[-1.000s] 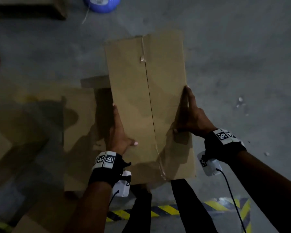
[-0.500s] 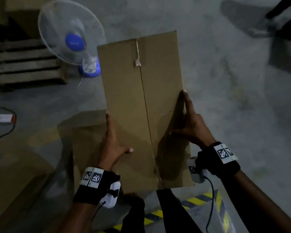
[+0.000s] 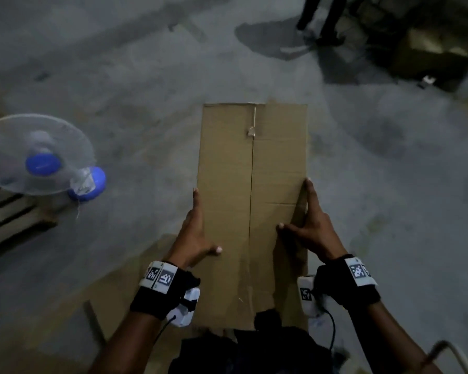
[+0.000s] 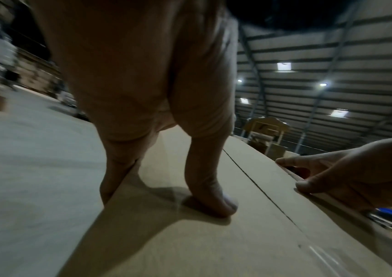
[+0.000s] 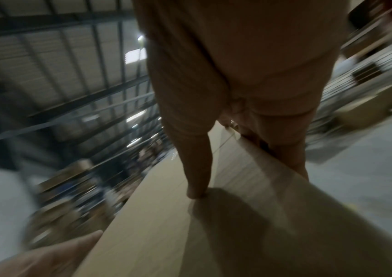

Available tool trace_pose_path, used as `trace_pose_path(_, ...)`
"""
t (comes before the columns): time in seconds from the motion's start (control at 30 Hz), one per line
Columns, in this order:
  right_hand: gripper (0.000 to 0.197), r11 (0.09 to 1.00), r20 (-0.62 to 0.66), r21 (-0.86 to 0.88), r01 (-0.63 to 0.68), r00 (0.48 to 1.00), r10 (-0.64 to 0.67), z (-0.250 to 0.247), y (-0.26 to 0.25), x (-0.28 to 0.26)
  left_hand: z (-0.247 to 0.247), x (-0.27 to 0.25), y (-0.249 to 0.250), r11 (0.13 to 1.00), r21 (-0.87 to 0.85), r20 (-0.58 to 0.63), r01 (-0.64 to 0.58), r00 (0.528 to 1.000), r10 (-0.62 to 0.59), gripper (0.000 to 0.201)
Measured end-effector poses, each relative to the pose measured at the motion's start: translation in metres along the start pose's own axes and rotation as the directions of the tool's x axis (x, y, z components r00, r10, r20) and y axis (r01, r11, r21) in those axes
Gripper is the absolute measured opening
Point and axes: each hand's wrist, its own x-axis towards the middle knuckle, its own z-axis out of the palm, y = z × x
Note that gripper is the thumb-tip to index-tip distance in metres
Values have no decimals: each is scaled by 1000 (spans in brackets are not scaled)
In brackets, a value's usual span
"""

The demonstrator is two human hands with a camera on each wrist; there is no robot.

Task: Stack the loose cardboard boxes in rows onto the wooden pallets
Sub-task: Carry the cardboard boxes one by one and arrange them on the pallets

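A long brown cardboard box [image 3: 251,211], taped along its middle seam, is up off the floor between my two hands. My left hand [image 3: 200,225] lies along its left side with straight fingers and the thumb on top. My right hand [image 3: 301,211] mirrors it on the right edge, thumb on the top face. The left wrist view shows the box top [image 4: 190,234] with the left thumb [image 4: 214,202] pressed on it. In the right wrist view the right thumb [image 5: 197,180] rests on the box [image 5: 166,234]. A wooden pallet [image 3: 8,220] lies at the far left.
A white and blue floor fan [image 3: 38,155] stands beside the pallet. Flat cardboard [image 3: 135,292] lies on the concrete floor under my left arm. Another person's legs [image 3: 319,20] stand at the top right, next to dark stacked goods [image 3: 430,41].
I have turned and walked with the box. The fan and pallet slid to the far left of the view, and another person's legs came into sight. Both hands keep the same hold.
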Motion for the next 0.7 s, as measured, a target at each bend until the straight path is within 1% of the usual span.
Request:
trace_pose_path(0.1,121,990,-126,83,-111,985,121,-33,25,-12,25,23,41,992,69,125,-109,987,100,148)
trace_pose_path(0.2,125,973,-291,152,-176,933,214,-58,47,-33,55,48,79,971,77,236,-227,950,204,149)
trace_pose_path(0.27,126,952,-403,203,-229,867,294,-73,62,-52,79,63,105,949,95,342,-301,905,253,152)
trace_pose_path(0.3,127,938,-461,242,-248,821,336,-80,71,-64,94,70,119,931,104,411,-349,868,279,153)
trace_pose_path(0.33,127,928,-497,269,-259,788,364,-83,75,-72,104,75,130,918,107,456,-381,840,295,154)
trace_pose_path(0.37,127,916,-530,293,-275,751,395,-86,81,-80,114,79,139,903,98,500,-417,806,318,154)
trace_pose_path(0.43,128,870,-594,370,-327,637,492,-90,88,-101,135,83,159,868,62,611,-494,706,358,154)
trace_pose_path(0.47,128,844,-629,420,-335,563,536,-92,91,-113,148,86,171,839,41,664,-542,642,383,153)
trace_pose_path(0.53,128,815,-663,480,-326,474,580,-88,95,-131,164,88,186,785,14,730,-620,543,416,151)
trace_pose_path(0.57,128,799,-681,513,-315,418,601,-86,97,-142,174,87,195,752,-3,764,-659,484,427,151)
trace_pose_path(0.6,127,788,-697,534,-306,369,616,-83,100,-149,182,86,202,724,-14,786,-689,441,434,152)
trace_pose_path(0.63,127,772,-708,562,-298,309,635,-78,102,-158,191,83,211,692,-25,811,-721,390,436,152)
trace_pose_path(0.7,125,742,-713,613,-270,216,667,-70,104,-171,206,78,224,642,-58,841,-764,309,444,151)
